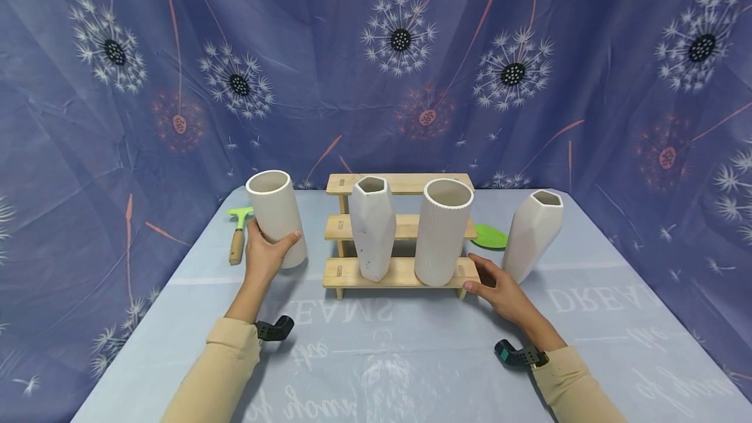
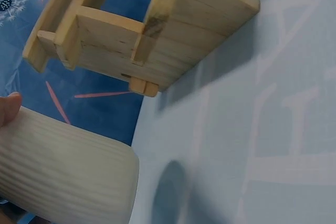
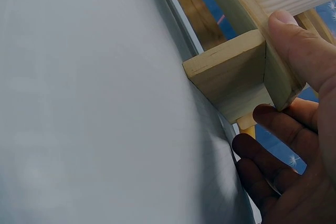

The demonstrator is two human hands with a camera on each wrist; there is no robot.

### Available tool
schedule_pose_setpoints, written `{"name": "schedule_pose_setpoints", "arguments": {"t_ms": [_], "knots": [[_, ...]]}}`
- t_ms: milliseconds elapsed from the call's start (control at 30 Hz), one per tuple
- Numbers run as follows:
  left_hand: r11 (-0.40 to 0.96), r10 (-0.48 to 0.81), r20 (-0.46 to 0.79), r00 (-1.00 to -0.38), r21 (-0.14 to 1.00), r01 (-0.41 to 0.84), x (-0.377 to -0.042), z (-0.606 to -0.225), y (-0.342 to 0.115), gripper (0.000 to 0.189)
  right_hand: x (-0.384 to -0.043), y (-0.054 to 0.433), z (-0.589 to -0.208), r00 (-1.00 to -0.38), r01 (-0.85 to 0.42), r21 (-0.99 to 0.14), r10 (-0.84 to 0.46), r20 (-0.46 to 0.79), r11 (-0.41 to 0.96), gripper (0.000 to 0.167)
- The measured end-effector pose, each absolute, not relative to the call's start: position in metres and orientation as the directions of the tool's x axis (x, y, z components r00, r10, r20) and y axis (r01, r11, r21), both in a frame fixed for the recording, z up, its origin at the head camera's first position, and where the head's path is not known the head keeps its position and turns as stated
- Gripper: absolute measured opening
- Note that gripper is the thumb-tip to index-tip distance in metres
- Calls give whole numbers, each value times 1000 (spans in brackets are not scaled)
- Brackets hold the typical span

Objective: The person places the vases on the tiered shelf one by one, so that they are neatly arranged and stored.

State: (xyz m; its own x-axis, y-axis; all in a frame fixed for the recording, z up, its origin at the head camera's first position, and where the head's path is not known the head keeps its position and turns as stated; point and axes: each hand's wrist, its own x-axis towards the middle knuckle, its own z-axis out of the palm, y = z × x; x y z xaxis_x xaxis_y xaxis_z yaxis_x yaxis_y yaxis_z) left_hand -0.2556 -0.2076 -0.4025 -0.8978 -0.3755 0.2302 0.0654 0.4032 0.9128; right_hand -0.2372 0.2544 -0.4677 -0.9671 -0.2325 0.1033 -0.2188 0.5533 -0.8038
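Observation:
My left hand (image 1: 262, 254) grips a white ribbed cylindrical vase (image 1: 276, 211), thumb on its right side, at the left of the table. In the left wrist view this vase (image 2: 68, 169) is tilted, and a shadow falls on the cloth below it. My right hand (image 1: 505, 296) pinches the right end of the lowest plank of a three-tier wooden stand (image 1: 405, 269), thumb on the front edge and fingers round the end. On that plank stand a white faceted vase (image 1: 376, 234) and another ribbed vase (image 1: 440, 237).
Right of the stand leans a second faceted vase (image 1: 531, 234), just beyond my right hand. Behind the stand's right end lies a flat green piece (image 1: 490, 237). A green-headed tool with a wooden handle (image 1: 237, 245) lies left of my left hand. A blue dandelion-print curtain (image 1: 329, 83) hangs behind.

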Motion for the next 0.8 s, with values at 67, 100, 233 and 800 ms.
{"name": "schedule_pose_setpoints", "arguments": {"t_ms": [67, 100, 233, 800], "knots": [[393, -377, 238, -895, 916, 79, -254, -400, -207, 87, -237, 254, -468, -968, -217, -802, -230, 102, 556, 74], [386, -377, 243, -894, 919, 87, -254, -398, -207, 86, -237, 254, -468, -969, -213, -804, -226, 101, 555, 74], [346, -374, 265, -889, 929, 132, -252, -393, -206, 85, -237, 255, -468, -970, -208, -811, -225, 97, 546, 73], [304, -375, 317, -871, 930, 208, -249, -373, -201, 86, -236, 254, -467, -968, -212, -814, -231, 99, 540, 73]]}}
